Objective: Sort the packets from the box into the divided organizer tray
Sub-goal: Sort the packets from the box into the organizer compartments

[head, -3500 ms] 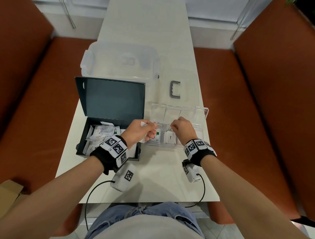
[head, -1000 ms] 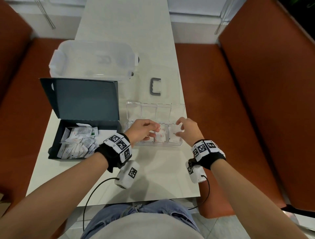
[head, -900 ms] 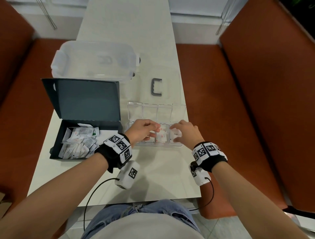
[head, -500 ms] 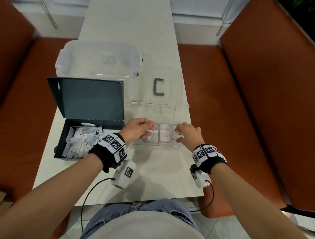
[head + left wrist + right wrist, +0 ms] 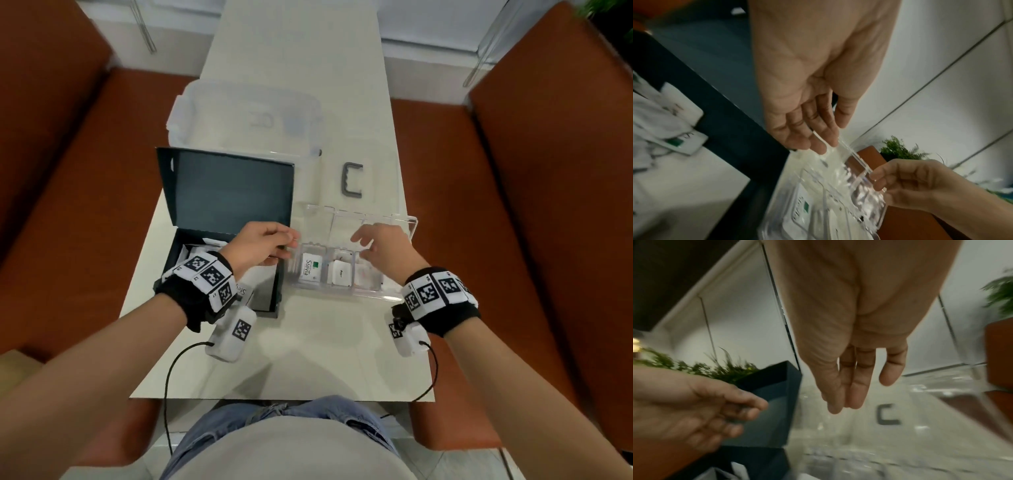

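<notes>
Packets [image 5: 311, 270] lay sorted in the organizer tray [image 5: 390, 294] beneath both hands, left hand [image 5: 262, 247] loosely curled and empty, right hand [image 5: 385, 247] relaxed, empty, likely between picks.

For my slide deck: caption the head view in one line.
Both hands, left hand and right hand, hover empty over the clear organizer tray beside the open box of packets.
</notes>
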